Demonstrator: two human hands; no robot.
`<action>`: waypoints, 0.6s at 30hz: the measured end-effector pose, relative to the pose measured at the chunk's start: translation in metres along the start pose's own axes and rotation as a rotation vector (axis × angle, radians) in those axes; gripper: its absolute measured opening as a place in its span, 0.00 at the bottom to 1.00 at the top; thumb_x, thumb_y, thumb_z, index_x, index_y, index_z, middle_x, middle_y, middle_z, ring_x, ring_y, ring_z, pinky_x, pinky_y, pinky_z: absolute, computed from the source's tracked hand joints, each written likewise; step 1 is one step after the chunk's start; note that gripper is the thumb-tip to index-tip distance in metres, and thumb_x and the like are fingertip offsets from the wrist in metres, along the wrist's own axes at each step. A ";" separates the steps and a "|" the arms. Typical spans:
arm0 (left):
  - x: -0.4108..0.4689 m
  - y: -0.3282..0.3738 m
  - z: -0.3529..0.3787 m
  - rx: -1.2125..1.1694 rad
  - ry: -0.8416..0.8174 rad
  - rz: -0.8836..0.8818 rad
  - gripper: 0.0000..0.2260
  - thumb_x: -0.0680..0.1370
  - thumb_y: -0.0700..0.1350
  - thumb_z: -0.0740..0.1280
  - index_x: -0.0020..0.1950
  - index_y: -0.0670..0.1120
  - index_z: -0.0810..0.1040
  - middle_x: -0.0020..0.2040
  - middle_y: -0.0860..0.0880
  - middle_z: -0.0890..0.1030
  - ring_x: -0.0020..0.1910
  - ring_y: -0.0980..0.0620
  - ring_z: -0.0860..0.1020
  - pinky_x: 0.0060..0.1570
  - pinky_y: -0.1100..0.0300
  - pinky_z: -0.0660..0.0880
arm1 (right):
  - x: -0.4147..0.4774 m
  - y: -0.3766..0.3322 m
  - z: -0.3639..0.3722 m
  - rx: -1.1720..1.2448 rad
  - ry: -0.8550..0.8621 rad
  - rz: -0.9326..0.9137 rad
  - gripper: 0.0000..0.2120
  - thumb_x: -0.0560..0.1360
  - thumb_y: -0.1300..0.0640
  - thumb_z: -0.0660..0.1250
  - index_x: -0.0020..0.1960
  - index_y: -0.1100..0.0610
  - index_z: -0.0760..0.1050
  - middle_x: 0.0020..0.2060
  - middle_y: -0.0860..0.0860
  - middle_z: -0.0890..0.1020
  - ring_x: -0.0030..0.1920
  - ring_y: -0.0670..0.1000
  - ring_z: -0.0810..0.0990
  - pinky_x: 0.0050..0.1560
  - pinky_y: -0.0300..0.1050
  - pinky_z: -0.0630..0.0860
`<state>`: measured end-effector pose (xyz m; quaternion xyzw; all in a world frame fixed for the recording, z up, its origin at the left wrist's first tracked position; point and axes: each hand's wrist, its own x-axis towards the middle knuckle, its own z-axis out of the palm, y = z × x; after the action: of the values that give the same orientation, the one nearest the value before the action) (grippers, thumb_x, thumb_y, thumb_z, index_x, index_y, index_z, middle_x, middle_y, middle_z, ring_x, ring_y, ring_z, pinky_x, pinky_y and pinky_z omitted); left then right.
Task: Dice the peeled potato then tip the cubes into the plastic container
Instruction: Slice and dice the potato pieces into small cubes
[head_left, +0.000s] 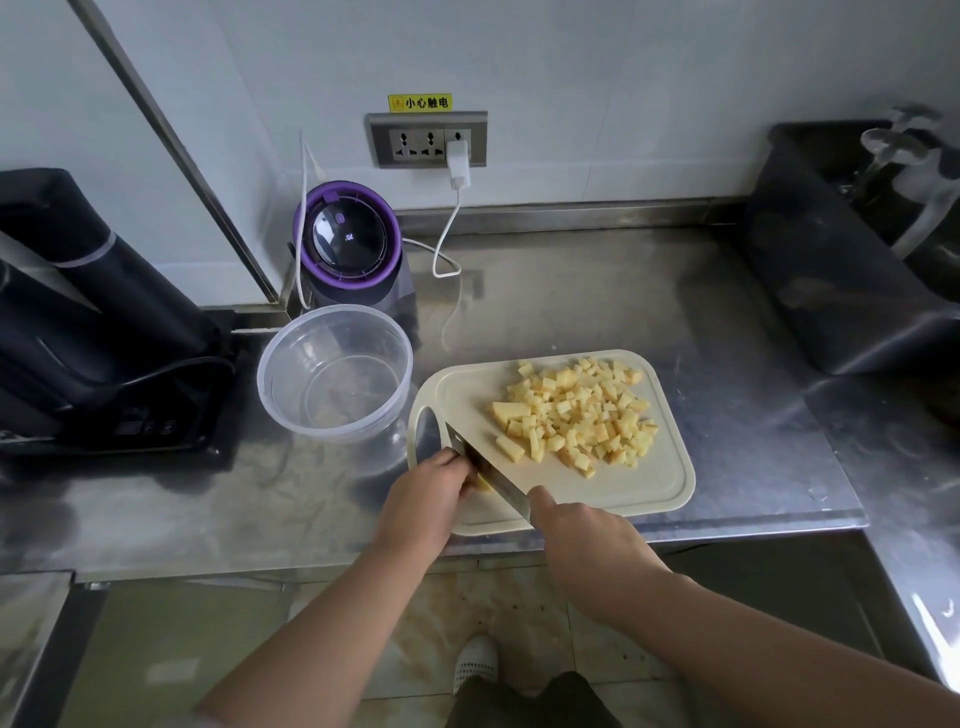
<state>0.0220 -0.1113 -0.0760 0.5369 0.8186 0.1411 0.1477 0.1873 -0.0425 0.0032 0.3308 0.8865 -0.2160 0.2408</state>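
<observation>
Steel desk (597, 291) carries a cream cutting board (623, 483) close to its front edge; the diced cubes (576, 410) lie heaped toward two o'clock on the board, and the clear plastic container (332, 384), with nothing in it, stands just off the board's ten o'clock corner. The right hand (582, 540) is wrapped round the handle of the knife (493, 475), whose blade runs from the board's nine o'clock edge toward six; the left hand (426, 493) has its fingers curled down, pinning a last small potato piece (483, 484) against the blade's flank. That closeness is the main hazard, I judge; so little potato gives the fingertips scant hold, and a slip or roll would put them under the edge. Tilting the board afterwards could send cubes past the container's rim, or nudge the light tub along the slick steel; the board itself might slide off the desk under pressure.
</observation>
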 end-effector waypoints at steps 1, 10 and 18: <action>0.000 0.000 0.000 0.005 -0.004 -0.002 0.09 0.80 0.45 0.62 0.56 0.48 0.79 0.56 0.52 0.78 0.52 0.49 0.79 0.47 0.56 0.75 | 0.000 -0.001 0.000 -0.004 -0.001 -0.002 0.22 0.79 0.66 0.59 0.69 0.53 0.57 0.42 0.51 0.76 0.41 0.50 0.80 0.37 0.42 0.75; 0.001 -0.002 -0.001 0.024 -0.025 0.003 0.11 0.78 0.40 0.61 0.57 0.47 0.79 0.56 0.51 0.78 0.52 0.48 0.78 0.45 0.56 0.74 | 0.009 -0.007 0.017 -0.038 0.032 0.019 0.24 0.79 0.65 0.61 0.70 0.54 0.56 0.42 0.50 0.74 0.43 0.50 0.80 0.43 0.44 0.80; -0.005 -0.001 -0.003 -0.070 -0.029 0.012 0.11 0.77 0.48 0.67 0.58 0.48 0.77 0.57 0.55 0.77 0.53 0.55 0.77 0.49 0.64 0.73 | 0.015 0.008 0.018 0.081 0.032 0.101 0.20 0.79 0.64 0.61 0.66 0.50 0.58 0.40 0.49 0.74 0.38 0.47 0.78 0.35 0.38 0.77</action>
<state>0.0216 -0.1162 -0.0731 0.5381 0.8078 0.1627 0.1774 0.1877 -0.0391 -0.0214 0.3880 0.8631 -0.2337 0.2235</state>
